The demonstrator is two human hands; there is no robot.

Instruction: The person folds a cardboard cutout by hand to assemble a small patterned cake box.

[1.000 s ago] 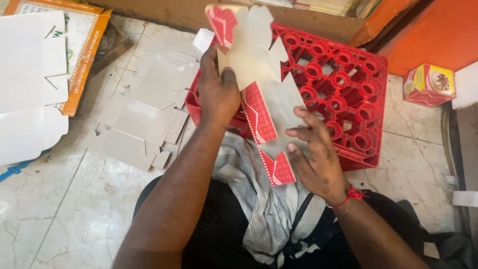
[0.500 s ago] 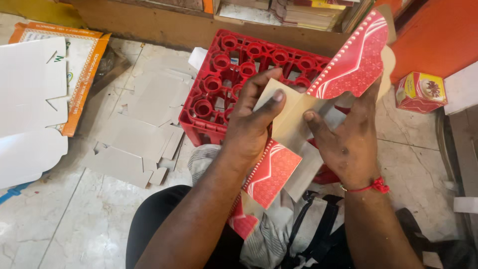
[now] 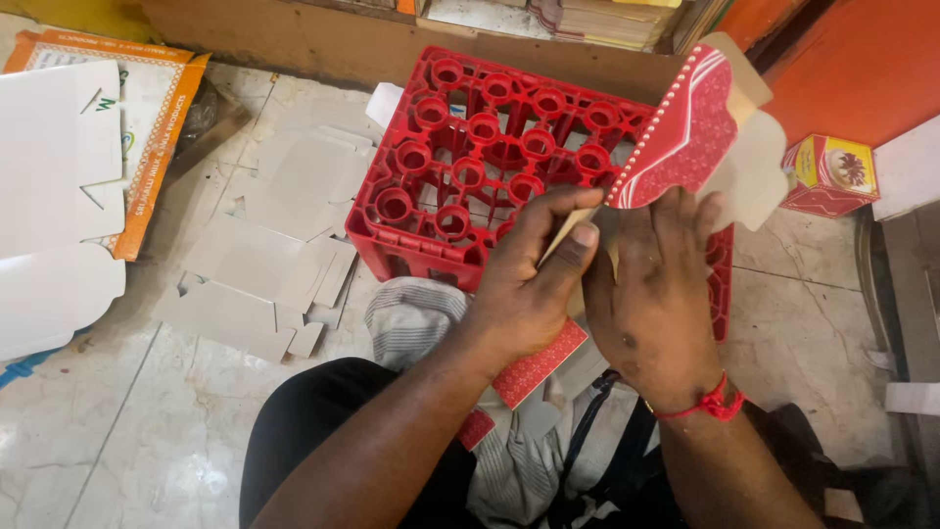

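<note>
Far left there's a pile of flat white carton blanks [image 3: 59,206] on the floor, more grey ones [image 3: 264,264] beside the red bottle crate [image 3: 470,157]. Over the crate's near edge, the left hand [image 3: 524,284] pinches the red-and-tan carton blank [image 3: 685,137], thumb on top near the lower fold. The right hand [image 3: 651,294] lies flat, fingers spread, pressing the same blank just beside it. The blank's long axis runs diagonally, lap up to the upper right, so its free flap sits up and right of both hands, nearer the right one. A small made-up box [image 3: 830,174] sits far right.
</note>
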